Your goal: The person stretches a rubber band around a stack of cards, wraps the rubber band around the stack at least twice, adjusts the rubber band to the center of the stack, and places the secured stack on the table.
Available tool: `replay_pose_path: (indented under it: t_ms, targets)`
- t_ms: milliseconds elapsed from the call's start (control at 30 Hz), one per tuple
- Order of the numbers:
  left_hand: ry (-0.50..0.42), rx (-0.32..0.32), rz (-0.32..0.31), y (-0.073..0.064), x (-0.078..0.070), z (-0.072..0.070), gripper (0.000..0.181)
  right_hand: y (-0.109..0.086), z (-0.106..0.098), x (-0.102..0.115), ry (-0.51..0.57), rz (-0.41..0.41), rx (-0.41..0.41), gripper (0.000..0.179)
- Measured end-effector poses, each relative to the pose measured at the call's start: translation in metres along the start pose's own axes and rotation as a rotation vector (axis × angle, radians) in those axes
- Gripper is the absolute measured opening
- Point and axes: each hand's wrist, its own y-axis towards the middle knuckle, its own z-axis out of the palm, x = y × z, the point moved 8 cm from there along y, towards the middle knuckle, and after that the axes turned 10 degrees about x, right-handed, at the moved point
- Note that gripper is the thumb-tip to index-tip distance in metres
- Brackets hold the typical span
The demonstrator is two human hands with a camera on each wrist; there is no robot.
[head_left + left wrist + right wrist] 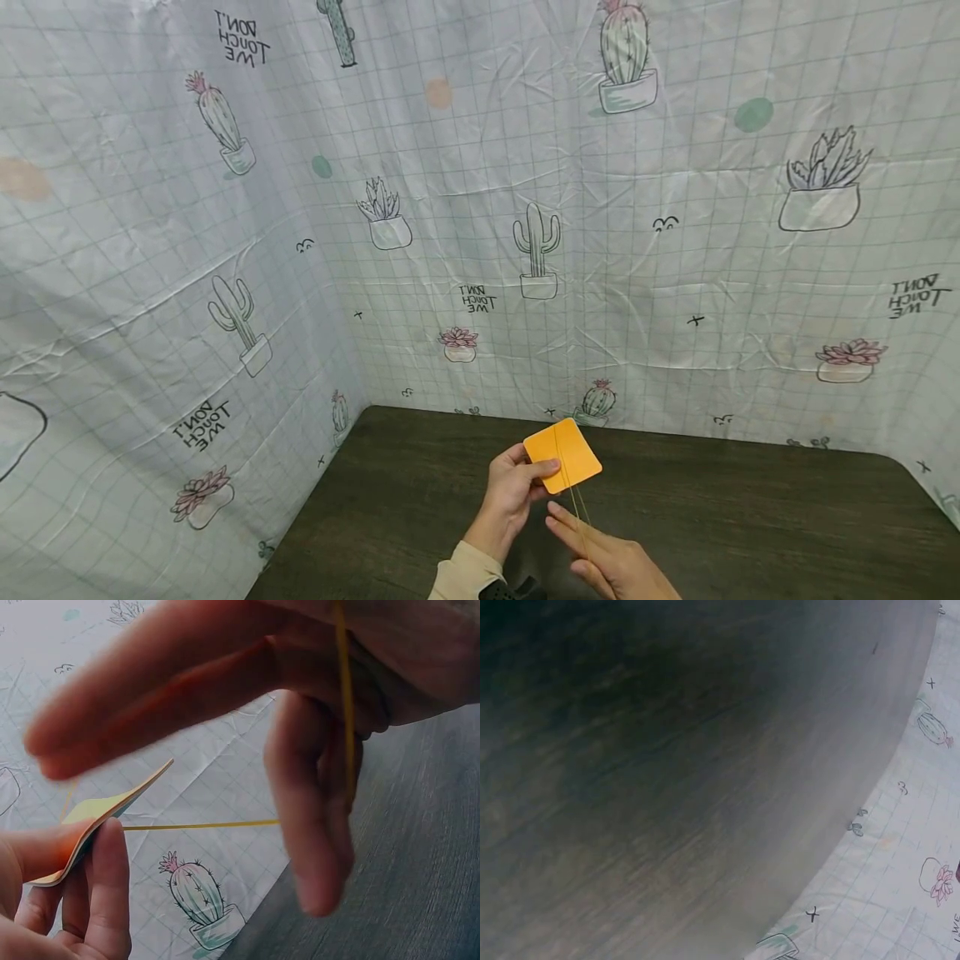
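My left hand pinches a thin orange square card with rounded corners, thumb on its face and fingers behind. The card bows into a curve in the left wrist view. A thin yellow rubber band runs across the card and is stretched from it to my right hand. Just below and right of the card, the right hand has its index and middle fingers extended side by side; the band passes round this hand. The right wrist view shows neither hand.
Beneath the hands is a dark wood-grain table. A white cactus-print curtain stands along its back edge and left side. A dark band or device sits at the left wrist, by a beige sleeve.
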Motion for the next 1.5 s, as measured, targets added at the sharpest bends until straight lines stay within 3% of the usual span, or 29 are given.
replay_pose_path:
  t_ms: [100,200,333,500,833,1000,1233,1333,1500]
  targets:
    - [-0.01,-0.003,-0.012,0.0,0.002,0.0,0.036,0.003,-0.002,0.002,-0.05,0.038,-0.02,0.059]
    - [-0.013,-0.016,-0.015,-0.001,0.002,0.0,0.036,0.004,-0.005,-0.002,-0.026,0.163,-0.069,0.065]
    - [-0.01,-0.039,0.016,-0.003,0.0,0.004,0.035,0.002,-0.017,-0.009,0.002,0.346,-0.248,0.073]
    - [-0.02,-0.078,0.077,-0.006,-0.005,0.01,0.033,0.002,-0.027,-0.01,0.095,0.424,-0.448,0.07]
    - [-0.044,-0.184,0.171,-0.01,-0.017,0.005,0.031,0.006,-0.023,0.0,0.355,0.432,-0.584,0.063]
    - [-0.037,-0.202,0.213,-0.012,-0.023,0.004,0.032,0.009,-0.027,0.001,0.517,0.407,-0.648,0.057]
    - [-0.055,-0.218,0.275,-0.011,-0.03,0.002,0.034,0.013,-0.036,0.004,0.628,0.374,-0.672,0.051]
    - [-0.045,-0.213,0.3,-0.011,-0.033,0.002,0.033,0.013,-0.035,0.004,0.653,0.4,-0.677,0.049]
    - [-0.009,-0.205,0.326,-0.013,-0.038,0.003,0.032,0.011,-0.033,-0.004,0.727,0.515,-0.676,0.05]
